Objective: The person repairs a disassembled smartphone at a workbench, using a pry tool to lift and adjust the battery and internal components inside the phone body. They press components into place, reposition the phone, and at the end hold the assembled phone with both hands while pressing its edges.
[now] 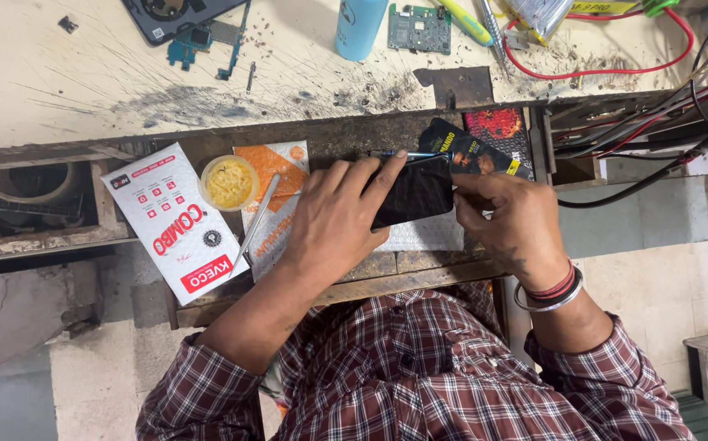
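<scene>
Black phone point(415, 193) held over open drawer point(370, 273), between both hands. Left hand point(333, 220) wraps phone's left side, fingers curled over it. Right hand point(507, 222) pinches phone's right edge. Thin blue-tipped tool point(409, 153) along phone's top edge. Beside left hand: tweezers point(257, 219), yellow paste tub point(229, 182), white packet point(176, 220).

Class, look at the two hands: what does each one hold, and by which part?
Both hold the black phone: left hand wraps its left end, right hand pinches its right edge. A thin tool lies along its top edge under the left fingertips.
</scene>
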`<state>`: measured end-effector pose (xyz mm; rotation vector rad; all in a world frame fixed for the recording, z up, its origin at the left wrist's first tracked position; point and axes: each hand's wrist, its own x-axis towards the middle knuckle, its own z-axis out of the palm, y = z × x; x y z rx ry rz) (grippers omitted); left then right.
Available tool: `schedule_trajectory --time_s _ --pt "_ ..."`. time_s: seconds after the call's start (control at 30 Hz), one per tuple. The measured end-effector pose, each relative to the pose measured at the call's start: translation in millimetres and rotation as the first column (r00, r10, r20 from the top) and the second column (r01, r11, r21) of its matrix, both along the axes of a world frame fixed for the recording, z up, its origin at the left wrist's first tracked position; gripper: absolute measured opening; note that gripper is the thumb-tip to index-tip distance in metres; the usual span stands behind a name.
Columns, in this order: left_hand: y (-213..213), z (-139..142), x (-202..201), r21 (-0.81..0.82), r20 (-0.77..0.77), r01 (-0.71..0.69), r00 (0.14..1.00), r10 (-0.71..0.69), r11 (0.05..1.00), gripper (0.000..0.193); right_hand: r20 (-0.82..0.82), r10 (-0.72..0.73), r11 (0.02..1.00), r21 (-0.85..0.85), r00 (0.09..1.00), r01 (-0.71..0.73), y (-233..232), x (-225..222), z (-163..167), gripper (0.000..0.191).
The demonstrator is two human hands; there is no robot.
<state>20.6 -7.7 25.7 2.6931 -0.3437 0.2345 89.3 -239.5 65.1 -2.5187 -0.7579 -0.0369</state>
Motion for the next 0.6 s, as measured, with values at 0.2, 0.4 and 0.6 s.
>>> schedule_trajectory --time_s 0.2,0.4,0.6 --pt "-1 0 -1 -0.012 -0.019 -0.006 1.0 0.006 1.0 0.112 -0.006 -0.013 1.0 -0.019 1.0 0.013 3 0 -3 0.029" --pt "-2 0 0 -0.011 -0.046 -0.002 0.999 0.002 1.0 0.112 -0.083 0.016 0.999 -0.049 0.996 -0.02 7 4 -6 0.042" --pt "0 -1 1 -0.043 -0.084 -0.029 0.996 0.025 0.999 0.112 -0.309 0.105 0.979 0.198 0.945 -0.045 -7 14 -18 0.033"
